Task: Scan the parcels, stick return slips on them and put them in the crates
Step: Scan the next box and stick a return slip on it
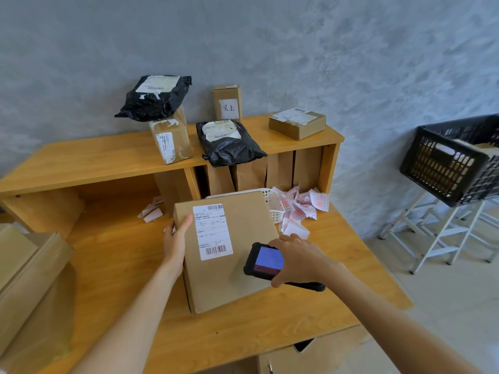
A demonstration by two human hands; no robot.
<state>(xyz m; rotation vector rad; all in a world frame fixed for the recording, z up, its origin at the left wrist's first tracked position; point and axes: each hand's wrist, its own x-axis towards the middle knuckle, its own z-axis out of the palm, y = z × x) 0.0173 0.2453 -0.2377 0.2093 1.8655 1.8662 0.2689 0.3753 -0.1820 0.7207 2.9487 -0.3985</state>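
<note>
A large cardboard parcel point(243, 263) with a white shipping label point(212, 232) lies on the wooden desk point(113, 252) in front of me. My left hand point(176, 238) grips its left edge, thumb on top. My right hand point(295, 259) holds a black handheld scanner point(266, 261) over the parcel's right side, screen lit blue, and red light falls on the label's lower barcode. Return slips point(297, 211) with red stamps lie heaped behind the parcel, beside a white basket point(274, 205). A black crate point(453, 160) stands on a white rack at the right.
On the raised shelf point(81, 160) at the back sit two black poly bags point(156, 97) point(229, 143) and three small cardboard boxes point(171, 140) point(228, 102) point(298, 122). A big carton point(24, 287) fills the desk's left end. Paper scraps point(151, 211) lie under the shelf.
</note>
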